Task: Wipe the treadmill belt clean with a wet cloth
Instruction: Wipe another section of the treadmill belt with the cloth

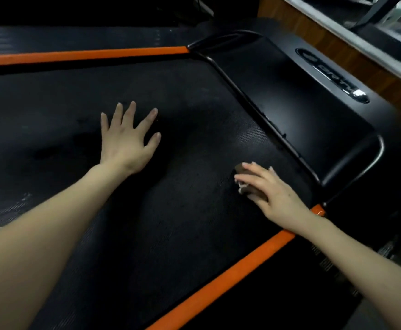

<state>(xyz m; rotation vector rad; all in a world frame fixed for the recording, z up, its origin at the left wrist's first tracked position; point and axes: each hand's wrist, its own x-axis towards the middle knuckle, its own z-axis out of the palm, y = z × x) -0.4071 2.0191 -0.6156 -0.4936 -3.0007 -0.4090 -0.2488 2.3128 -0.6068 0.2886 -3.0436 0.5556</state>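
The black textured treadmill belt (182, 222) fills the middle of the head view. My left hand (125, 141) lies flat on it with the fingers spread, holding nothing. Further right, close to the belt's front end, my right hand (268, 189) presses a small bunched cloth (242, 184) against the belt; the cloth looks dark with a pale edge showing under the fingers, and most of it is hidden by the hand.
Orange side rails run along the far edge (82, 54) and the near edge (223, 279) of the belt. The glossy black motor cover (290, 103) sits past the belt's front end. A wooden floor strip (352, 58) and other equipment lie beyond.
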